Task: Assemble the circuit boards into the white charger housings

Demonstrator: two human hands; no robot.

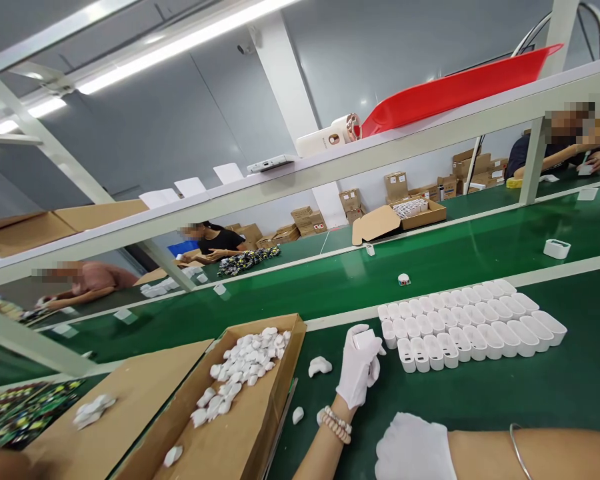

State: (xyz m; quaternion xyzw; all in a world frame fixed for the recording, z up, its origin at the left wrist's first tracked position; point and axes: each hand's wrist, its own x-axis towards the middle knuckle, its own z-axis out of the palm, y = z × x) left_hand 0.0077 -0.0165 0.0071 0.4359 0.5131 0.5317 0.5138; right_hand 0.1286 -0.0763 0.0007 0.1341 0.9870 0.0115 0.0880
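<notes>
Green worktable (480, 403) fills the lower right and runs leftward under everything near. Beyond it, a green belt (305, 290) slants across mid-frame, lower left to upper right. White shelf (405, 145) spans above, on the same slant.

Lower left of centre: open cardboard box (220, 447), white pieces (253, 353) heaped toward its far end, one alone nearer the bottom edge. Upper right, on the shelf: long red tray (455, 90). Right of centre, on the table: three close-set rows of white housings (485, 333), open ends up; small dark slots on some in the nearest row.

Three co-workers past the belt: pink top (103, 277) at left, black top (223, 240) left of centre, dark top (523, 157) upper right.

Right hand (411, 448), white-gloved, bottom centre-right, over the table, back toward the camera. Fingers curled under; cannot tell whether anything is in them. Left hand (359, 367), also gloved, just left of the rows: fingers closed about a small white part (365, 339), its pale face showing at the top of the grip. Bead bracelet (336, 425) at that wrist.

Smaller: a lone housing (557, 249) on the belt, far right; a loose white piece (320, 365) left of the left hand. Smallest: a white-topped, multicoloured item (404, 279) on the belt above the rows.
</notes>
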